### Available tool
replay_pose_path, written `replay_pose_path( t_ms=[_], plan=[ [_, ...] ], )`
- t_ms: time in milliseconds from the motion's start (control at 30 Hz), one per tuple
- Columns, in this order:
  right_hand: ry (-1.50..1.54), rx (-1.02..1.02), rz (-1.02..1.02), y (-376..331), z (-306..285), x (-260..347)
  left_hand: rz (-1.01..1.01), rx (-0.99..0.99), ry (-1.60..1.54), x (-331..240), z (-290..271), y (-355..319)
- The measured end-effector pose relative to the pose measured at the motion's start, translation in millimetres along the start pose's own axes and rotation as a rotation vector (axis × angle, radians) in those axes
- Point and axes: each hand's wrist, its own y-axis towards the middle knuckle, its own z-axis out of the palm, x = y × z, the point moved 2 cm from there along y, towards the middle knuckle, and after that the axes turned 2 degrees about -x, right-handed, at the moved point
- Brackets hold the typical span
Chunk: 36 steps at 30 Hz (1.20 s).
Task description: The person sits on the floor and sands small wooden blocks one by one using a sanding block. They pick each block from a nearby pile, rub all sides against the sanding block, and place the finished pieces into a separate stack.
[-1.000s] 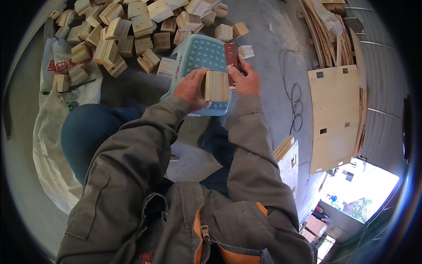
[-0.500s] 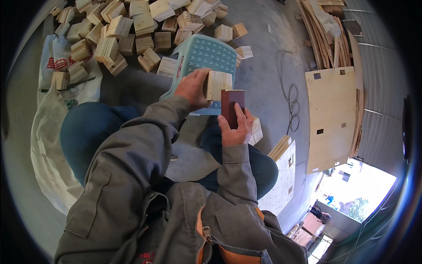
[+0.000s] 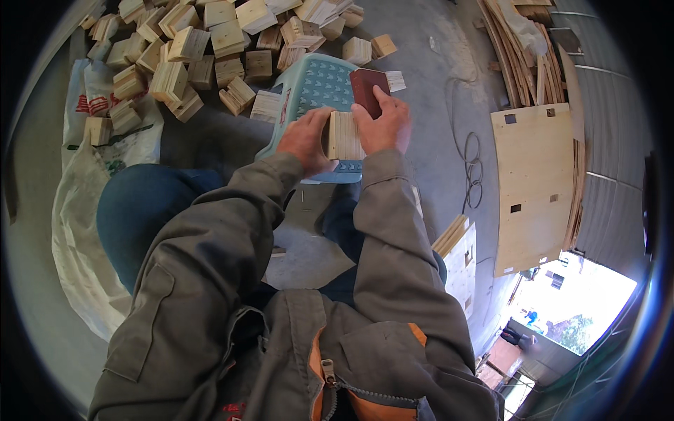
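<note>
The left hand [image 3: 303, 140] has its fingers closed round the left side of a pale wooden block [image 3: 344, 135]. The right hand [image 3: 385, 126] rests on the block's right side, its fingers gripping a dark red-brown pad [image 3: 368, 90] that juts out just beyond them. Under both hands stands a light blue plastic stool [image 3: 316, 84] with a patterned top. Farther beyond the fingers a heap of wooden blocks [image 3: 210, 42] lies on the floor. Well to their right, a plywood panel [image 3: 537, 182] lies flat.

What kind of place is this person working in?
Probably a small woodworking shed: a heap of cut wooden blocks on the concrete floor, plywood panels and thin wood strips lying beside a corrugated wall.
</note>
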Motion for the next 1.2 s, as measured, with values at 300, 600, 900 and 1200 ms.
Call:
replay_pose_path(
  t_ms=[300,600,900,1200],
  plan=[
    [0.039,-0.055,-0.125,-133,-31,12,-0.007,-0.03,-0.002,6,3,1],
    [-0.044,-0.116,-0.201,-153,-41,32,0.044,-0.065,-0.024,4,4,0],
    [-0.206,-0.106,-0.09,-50,-9,54,0.025,-0.052,-0.009,8,7,-1],
    [-0.128,-0.098,-0.135,-85,-14,46,0.053,-0.087,0.014,17,12,-2]
  ],
)
